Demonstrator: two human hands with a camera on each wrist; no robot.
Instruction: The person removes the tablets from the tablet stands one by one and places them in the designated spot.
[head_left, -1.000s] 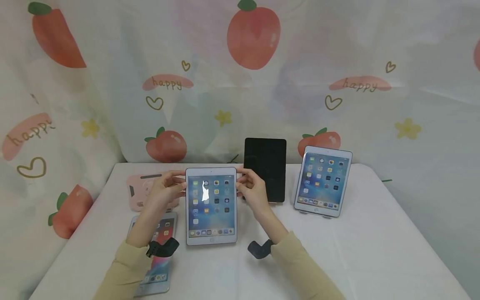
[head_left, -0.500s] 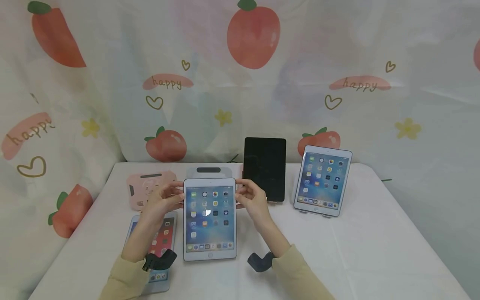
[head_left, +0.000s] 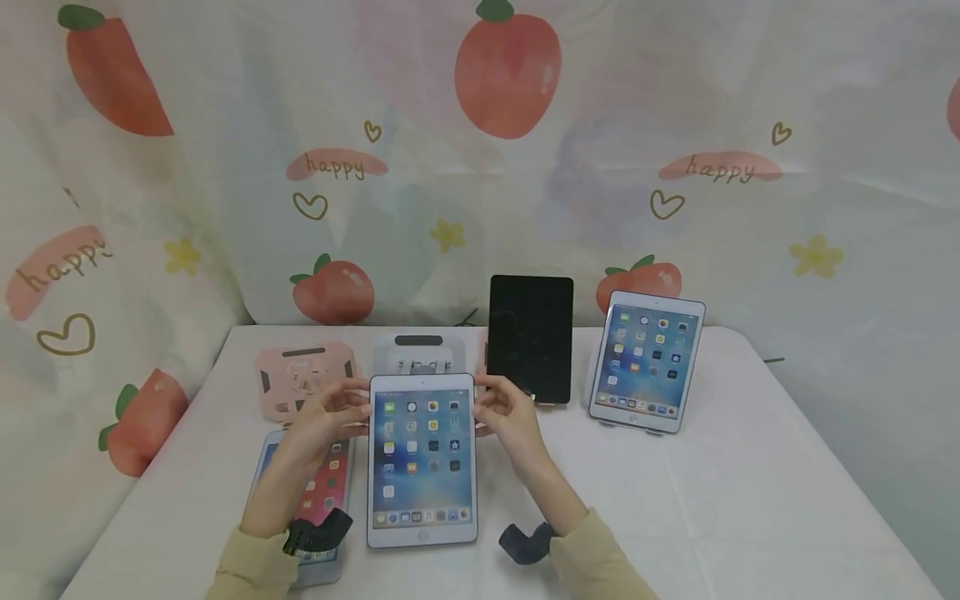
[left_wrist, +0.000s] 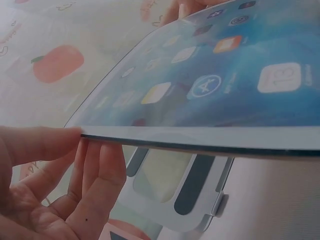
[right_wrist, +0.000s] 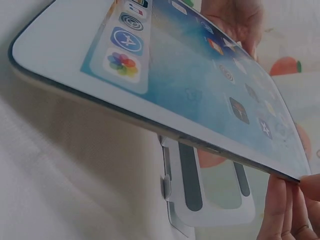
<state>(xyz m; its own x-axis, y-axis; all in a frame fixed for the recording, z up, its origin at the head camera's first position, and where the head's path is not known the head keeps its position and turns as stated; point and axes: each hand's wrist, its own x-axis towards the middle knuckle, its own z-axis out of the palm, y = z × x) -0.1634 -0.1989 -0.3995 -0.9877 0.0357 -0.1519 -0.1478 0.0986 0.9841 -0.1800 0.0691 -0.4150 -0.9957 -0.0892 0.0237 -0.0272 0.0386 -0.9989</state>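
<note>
A white-framed tablet with a lit home screen faces me, tilted over the table. My left hand pinches its left edge near the top, thumb on the front and fingers behind. On the opposite edge, at about the same height, my right hand holds it likewise. Just behind the tablet stands a white tablet stand with dark pads, its lower part hidden in the head view. The right wrist view shows a gap between this stand and the tablet.
A pink stand is at the back left. Another tablet with a red and blue screen lies partly under my left forearm. A black tablet and a second white tablet lean upright at the back right. Patterned cloth hangs behind.
Both hands have brought the tablet down and towards me, still gripping its upper sides. The white stand behind it has come into view. Other tablets have not moved.
</note>
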